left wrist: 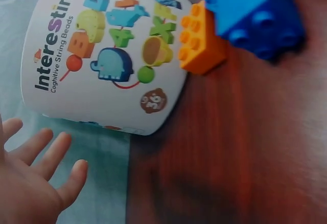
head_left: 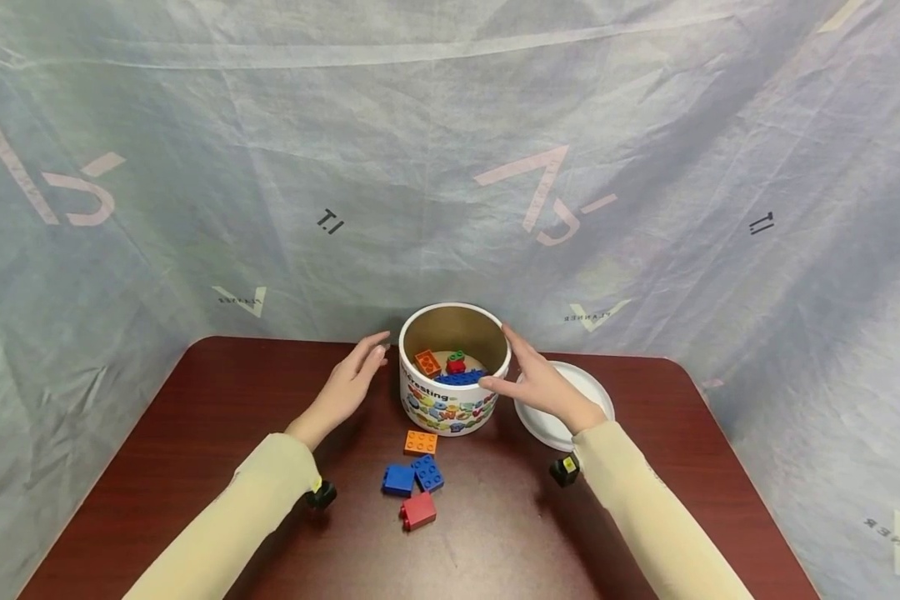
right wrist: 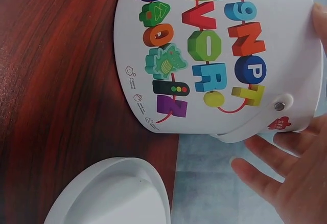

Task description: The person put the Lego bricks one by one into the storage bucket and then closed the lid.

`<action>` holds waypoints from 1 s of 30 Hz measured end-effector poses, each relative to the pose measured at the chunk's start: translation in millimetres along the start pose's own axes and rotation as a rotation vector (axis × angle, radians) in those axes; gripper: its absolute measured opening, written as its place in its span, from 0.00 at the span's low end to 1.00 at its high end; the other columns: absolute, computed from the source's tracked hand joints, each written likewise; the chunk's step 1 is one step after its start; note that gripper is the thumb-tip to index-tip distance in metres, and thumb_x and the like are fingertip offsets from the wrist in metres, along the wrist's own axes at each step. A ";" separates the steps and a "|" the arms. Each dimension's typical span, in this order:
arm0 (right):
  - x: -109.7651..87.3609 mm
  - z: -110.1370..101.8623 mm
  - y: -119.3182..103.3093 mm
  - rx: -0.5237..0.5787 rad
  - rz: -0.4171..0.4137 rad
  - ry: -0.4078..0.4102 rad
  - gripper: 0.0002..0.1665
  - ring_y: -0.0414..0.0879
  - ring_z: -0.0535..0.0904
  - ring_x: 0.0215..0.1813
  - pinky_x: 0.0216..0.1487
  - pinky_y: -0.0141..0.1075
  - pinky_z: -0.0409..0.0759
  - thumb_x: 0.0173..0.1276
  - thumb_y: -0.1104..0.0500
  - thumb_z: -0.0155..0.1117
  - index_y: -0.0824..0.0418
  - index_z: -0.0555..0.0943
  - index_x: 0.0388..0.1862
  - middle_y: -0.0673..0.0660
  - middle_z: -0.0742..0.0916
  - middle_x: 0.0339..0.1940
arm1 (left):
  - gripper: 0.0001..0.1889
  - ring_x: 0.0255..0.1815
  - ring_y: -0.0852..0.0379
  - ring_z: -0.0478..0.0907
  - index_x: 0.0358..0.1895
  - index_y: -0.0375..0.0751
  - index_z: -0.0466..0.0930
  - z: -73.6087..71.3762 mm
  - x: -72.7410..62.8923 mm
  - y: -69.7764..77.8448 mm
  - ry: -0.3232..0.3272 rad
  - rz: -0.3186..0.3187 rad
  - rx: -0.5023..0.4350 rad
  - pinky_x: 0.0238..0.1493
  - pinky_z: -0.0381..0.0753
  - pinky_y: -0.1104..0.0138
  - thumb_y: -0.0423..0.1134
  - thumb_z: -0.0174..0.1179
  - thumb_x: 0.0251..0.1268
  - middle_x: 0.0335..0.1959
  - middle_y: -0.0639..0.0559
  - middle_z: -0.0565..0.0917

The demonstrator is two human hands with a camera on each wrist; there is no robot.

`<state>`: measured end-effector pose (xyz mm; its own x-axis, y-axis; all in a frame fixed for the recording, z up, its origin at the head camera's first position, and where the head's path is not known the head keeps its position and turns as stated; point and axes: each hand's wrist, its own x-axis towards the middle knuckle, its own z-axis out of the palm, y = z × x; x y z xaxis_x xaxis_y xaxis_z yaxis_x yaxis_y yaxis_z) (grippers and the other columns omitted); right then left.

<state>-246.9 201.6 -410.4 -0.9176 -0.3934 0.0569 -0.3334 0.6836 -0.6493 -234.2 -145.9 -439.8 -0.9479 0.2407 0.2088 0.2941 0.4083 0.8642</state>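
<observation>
A white round bucket [head_left: 450,408] with printed letters and animals stands at the back of the table, its top uncovered. Inside it lie an orange brick [head_left: 427,363], a blue brick [head_left: 461,378] and small red and green pieces [head_left: 456,362]. My left hand [head_left: 345,387] is held just left of the bucket, fingers spread and apart from it in the left wrist view. Along the bucket's right side, my right hand [head_left: 543,383] has its thumb at the rim and its fingers extended near the wall; how firmly it touches cannot be told.
In front of the bucket lie an orange brick [head_left: 421,442], two blue bricks [head_left: 398,480] and a red brick [head_left: 418,511] on the dark red table [head_left: 495,533]. A white lid [head_left: 596,392] rests right of the bucket, partly beneath my right forearm. Grey cloth [head_left: 420,167] hangs behind.
</observation>
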 end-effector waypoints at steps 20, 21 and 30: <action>-1.1 -2.9 6.8 -0.054 -0.020 -0.007 0.67 0.59 0.52 0.85 0.77 0.61 0.61 0.67 0.29 0.68 0.52 0.42 0.89 0.59 0.53 0.88 | 0.18 0.55 0.55 0.83 0.58 0.49 0.86 22.5 -73.3 -22.9 -0.277 0.075 0.125 0.56 0.83 0.58 0.52 0.67 0.72 0.54 0.57 0.87; -1.4 -2.7 7.5 -0.050 -0.018 -0.008 0.66 0.59 0.52 0.85 0.77 0.62 0.61 0.67 0.29 0.67 0.52 0.41 0.89 0.59 0.53 0.88 | 0.18 0.55 0.55 0.83 0.58 0.49 0.86 23.6 -75.6 -25.0 -0.297 0.071 0.128 0.56 0.83 0.58 0.52 0.68 0.72 0.54 0.57 0.87; -2.2 -1.5 7.6 -0.017 -0.009 -0.006 0.64 0.58 0.51 0.86 0.78 0.61 0.59 0.68 0.30 0.67 0.48 0.41 0.89 0.55 0.52 0.88 | 0.22 0.58 0.55 0.79 0.59 0.51 0.86 27.0 -90.3 -37.4 -0.364 0.088 0.192 0.62 0.80 0.53 0.55 0.72 0.66 0.55 0.58 0.86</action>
<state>-247.7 208.5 -414.3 -0.9133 -0.4031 0.0584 -0.3454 0.6904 -0.6357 -156.3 -159.1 -503.3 -0.8229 0.5635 0.0729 0.4224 0.5209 0.7418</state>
